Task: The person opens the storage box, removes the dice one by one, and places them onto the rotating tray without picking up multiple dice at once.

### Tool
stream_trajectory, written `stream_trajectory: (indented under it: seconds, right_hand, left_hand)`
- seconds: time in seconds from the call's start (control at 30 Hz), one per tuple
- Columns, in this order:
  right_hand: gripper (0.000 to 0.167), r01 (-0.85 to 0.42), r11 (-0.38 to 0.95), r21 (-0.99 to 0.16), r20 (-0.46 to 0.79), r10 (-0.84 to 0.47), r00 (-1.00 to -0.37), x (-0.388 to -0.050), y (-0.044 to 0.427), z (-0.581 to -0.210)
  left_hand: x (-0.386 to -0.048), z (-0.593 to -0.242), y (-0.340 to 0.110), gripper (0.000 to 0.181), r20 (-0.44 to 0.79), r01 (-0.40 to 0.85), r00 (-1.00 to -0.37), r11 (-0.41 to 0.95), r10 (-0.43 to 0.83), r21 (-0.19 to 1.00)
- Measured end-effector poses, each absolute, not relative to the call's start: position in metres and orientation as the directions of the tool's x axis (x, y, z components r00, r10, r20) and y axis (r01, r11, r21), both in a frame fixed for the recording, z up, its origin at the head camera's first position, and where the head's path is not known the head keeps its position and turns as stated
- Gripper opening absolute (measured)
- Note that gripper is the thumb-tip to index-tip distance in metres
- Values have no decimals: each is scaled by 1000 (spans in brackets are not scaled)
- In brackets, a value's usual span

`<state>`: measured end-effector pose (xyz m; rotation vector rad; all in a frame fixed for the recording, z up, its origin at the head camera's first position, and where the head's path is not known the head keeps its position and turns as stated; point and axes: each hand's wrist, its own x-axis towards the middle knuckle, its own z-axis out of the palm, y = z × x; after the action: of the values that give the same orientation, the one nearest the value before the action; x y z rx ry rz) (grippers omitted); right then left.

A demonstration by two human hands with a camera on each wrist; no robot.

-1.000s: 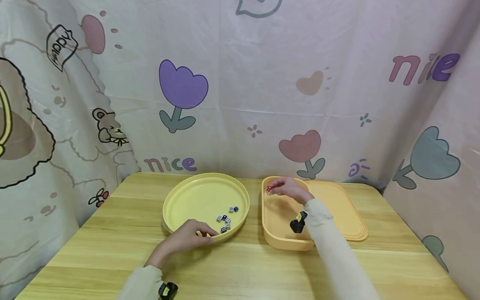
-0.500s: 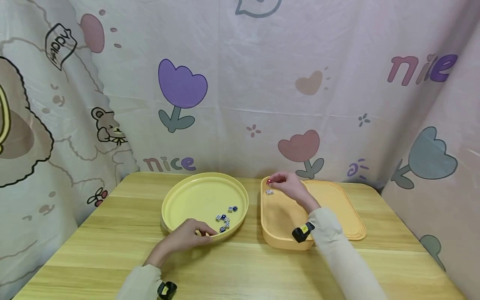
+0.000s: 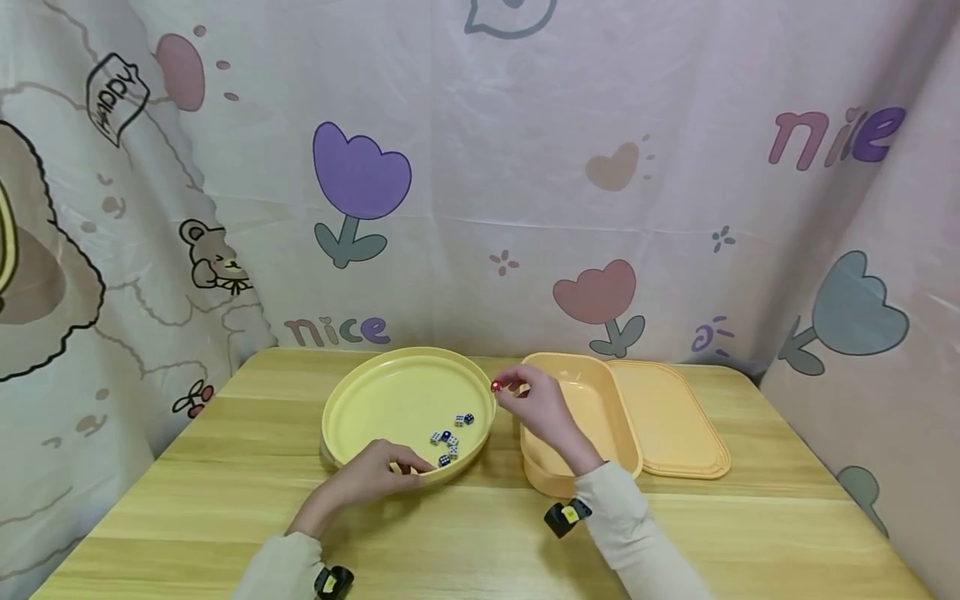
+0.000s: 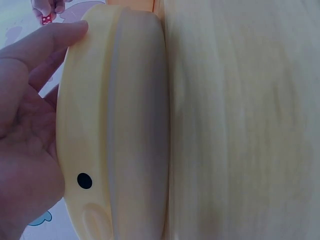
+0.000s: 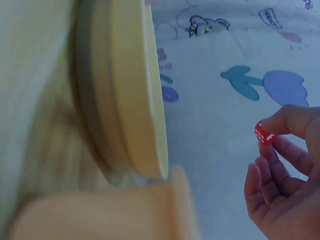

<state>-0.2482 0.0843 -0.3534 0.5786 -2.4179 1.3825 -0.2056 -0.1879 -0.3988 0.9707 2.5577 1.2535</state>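
My left hand (image 3: 372, 472) grips the near rim of a round yellow tray (image 3: 375, 361), thumb on the outer wall in the left wrist view. Several white and dark blue dice (image 3: 453, 441) lie in the tray's near right part. Between thumb and fingertips my right hand (image 3: 542, 408) pinches a red die (image 5: 263, 133) with white dots. It holds the die up by the tray's right rim, left of an orange rectangular box (image 3: 581, 487). The hand hides the box's far left corner from the head camera.
Right of the box lies a flat orange lid (image 3: 675, 421), partly behind the box's wall. Everything stands on a wooden table (image 3: 450, 542), with a patterned cloth (image 3: 465, 183) hanging behind and at both sides.
The right hand has lifted the red die from the box's far left corner and carried it left to the tray's rim. My left hand has kept its hold.
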Motion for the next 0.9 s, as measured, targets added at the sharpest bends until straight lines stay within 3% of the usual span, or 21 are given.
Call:
stream_trajectory:
  seconds: [0.33, 0.9]
  right_hand:
    - [13, -452, 408, -793, 411, -187, -892, -241, 73, -380]
    - [14, -423, 437, -794, 365, -214, -906, -243, 68, -390]
  left_hand:
    - [-207, -401, -187, 17, 152, 491, -788, 461, 596, 739]
    - [-207, -402, -187, 17, 144, 478, -800, 475, 582, 738]
